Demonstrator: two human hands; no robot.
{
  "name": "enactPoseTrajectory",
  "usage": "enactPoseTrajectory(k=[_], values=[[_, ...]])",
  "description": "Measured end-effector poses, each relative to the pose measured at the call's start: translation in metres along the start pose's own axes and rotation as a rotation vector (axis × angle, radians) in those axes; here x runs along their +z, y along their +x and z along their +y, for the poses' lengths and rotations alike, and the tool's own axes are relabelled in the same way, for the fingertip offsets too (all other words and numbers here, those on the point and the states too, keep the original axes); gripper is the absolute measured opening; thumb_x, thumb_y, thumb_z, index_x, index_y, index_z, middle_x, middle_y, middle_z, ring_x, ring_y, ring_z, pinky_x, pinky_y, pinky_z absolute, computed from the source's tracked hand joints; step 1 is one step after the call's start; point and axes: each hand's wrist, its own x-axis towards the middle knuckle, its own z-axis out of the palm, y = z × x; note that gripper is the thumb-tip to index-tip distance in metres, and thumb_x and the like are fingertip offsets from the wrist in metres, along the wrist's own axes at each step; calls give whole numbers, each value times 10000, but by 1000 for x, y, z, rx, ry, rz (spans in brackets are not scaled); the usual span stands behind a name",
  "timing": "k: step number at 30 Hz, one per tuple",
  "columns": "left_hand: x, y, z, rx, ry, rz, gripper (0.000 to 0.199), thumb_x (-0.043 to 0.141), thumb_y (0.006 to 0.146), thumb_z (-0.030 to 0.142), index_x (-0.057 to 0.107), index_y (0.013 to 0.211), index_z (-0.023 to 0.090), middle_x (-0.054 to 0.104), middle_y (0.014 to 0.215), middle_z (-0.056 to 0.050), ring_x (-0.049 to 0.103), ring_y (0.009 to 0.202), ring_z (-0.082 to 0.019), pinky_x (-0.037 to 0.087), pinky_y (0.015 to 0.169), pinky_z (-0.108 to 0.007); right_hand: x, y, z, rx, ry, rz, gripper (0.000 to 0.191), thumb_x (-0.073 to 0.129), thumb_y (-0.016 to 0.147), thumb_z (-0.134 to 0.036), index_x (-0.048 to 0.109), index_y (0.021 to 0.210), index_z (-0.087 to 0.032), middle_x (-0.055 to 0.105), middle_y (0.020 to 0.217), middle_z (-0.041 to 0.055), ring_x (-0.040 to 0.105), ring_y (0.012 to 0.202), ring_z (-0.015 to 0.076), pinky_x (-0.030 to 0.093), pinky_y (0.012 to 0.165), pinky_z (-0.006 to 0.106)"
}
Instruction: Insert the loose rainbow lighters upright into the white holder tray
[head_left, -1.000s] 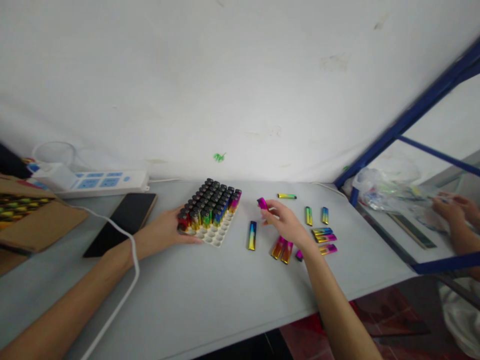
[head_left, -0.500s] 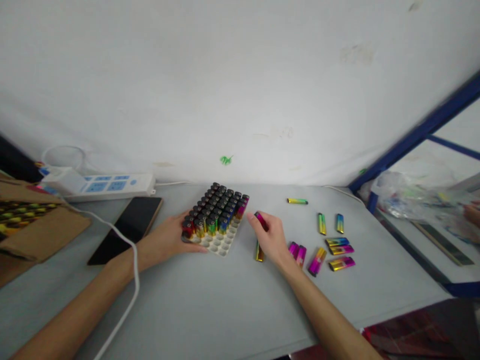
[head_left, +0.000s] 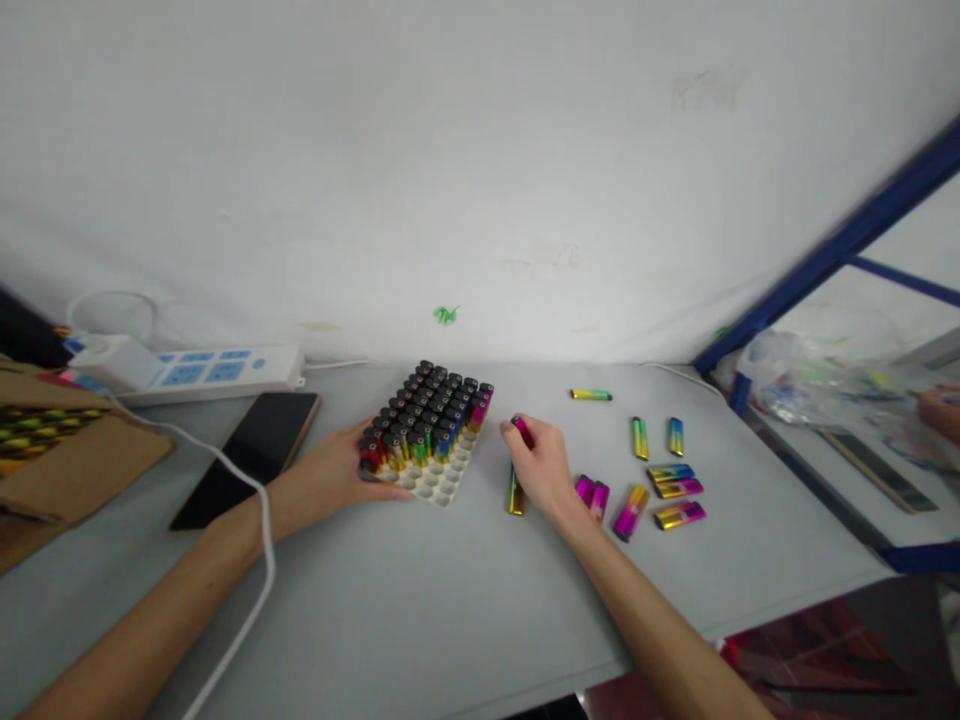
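Observation:
A pale tray [head_left: 437, 487] with round holes holds rows of upright lighters [head_left: 431, 410] with black tops and shiny coloured bodies. Its front rows of holes are bare. My left hand [head_left: 341, 470] grips the tray's left edge, thumb along the front. Right of the tray, my right hand [head_left: 541, 460] is closed on a purple lighter [head_left: 523, 431]. Beneath that hand a gold lighter [head_left: 516, 495] lies on the table, partly covered. Two purple lighters [head_left: 592, 494] and a purple-gold one [head_left: 631, 512] lie beside my right forearm.
More lighters [head_left: 677, 484] are scattered on the grey table [head_left: 420, 600] to the right. On the left are a black phone [head_left: 247, 455], a power strip [head_left: 217, 372], a cardboard box [head_left: 90, 470] and a white cable [head_left: 262, 580] crossing my left forearm. Another person's hand [head_left: 937, 412] shows far right.
The view has shifted slightly. My left hand still grips the tray, and my right hand still holds the purple lighter, its wrist turned a little.

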Motion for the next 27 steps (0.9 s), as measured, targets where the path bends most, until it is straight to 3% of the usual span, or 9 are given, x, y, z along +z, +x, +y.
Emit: enactPoseTrajectory(k=[5, 9, 12, 15, 19, 23, 27], values=[[1, 1, -1, -16, 18, 3, 765, 872, 624, 682, 744, 1170, 161, 785, 1253, -159, 739, 1195, -396, 542, 1142, -502, -4, -4, -1, -9, 21, 4, 431, 545, 1006, -636, 550, 856, -232, 442, 587, -84, 426, 567, 135, 317, 581, 277], [-1, -1, 0, -24, 23, -17, 709, 871, 642, 665, 750, 1123, 159, 797, 1197, -158, 729, 1210, -393, 529, 1153, -497, -6, -4, 2, -109, 107, -48, 320, 484, 1081, -510, 601, 1097, -213, 633, 800, -16, 592, 675, 155, 460, 640, 277], [-1, -1, 2, -5, 13, -6, 680, 874, 658, 647, 747, 1119, 164, 804, 1163, -143, 727, 1214, -381, 534, 1145, -484, -6, -3, 3, -259, 80, -21, 275, 565, 1056, -444, 683, 1079, -196, 680, 993, 70, 674, 862, 190, 556, 767, 310], [-1, -1, 3, 6, 11, -9, 687, 871, 678, 637, 738, 1146, 152, 801, 1180, -143, 725, 1216, -365, 535, 1143, -464, -6, -4, 1, -367, -23, 47, 254, 642, 1026, -420, 745, 1035, -188, 672, 927, 69, 665, 855, 203, 565, 805, 329], [-2, -1, 4, 3, 23, -22, 769, 865, 695, 635, 705, 1246, 122, 773, 1285, -168, 717, 1227, -364, 525, 1152, -477, -4, -6, -2, -305, 16, -16, 271, 603, 1061, -417, 732, 1061, -178, 710, 812, 30, 670, 711, 174, 564, 713, 291], [-2, -2, 5, 4, 11, -22, 764, 868, 712, 611, 691, 1280, 130, 761, 1325, -169, 722, 1225, -355, 531, 1148, -472, 3, -7, 2, -275, 53, -33, 266, 573, 1072, -421, 703, 1101, -191, 779, 905, 52, 746, 787, 190, 596, 793, 293], [-2, -3, 6, 10, -21, -19, 747, 898, 704, 572, 699, 1280, 139, 764, 1320, -169, 714, 1244, -364, 532, 1152, -471, 9, -6, 6, -274, -61, -85, 260, 531, 1085, -406, 679, 1127, -196, 796, 962, 87, 765, 849, 219, 587, 815, 311]])
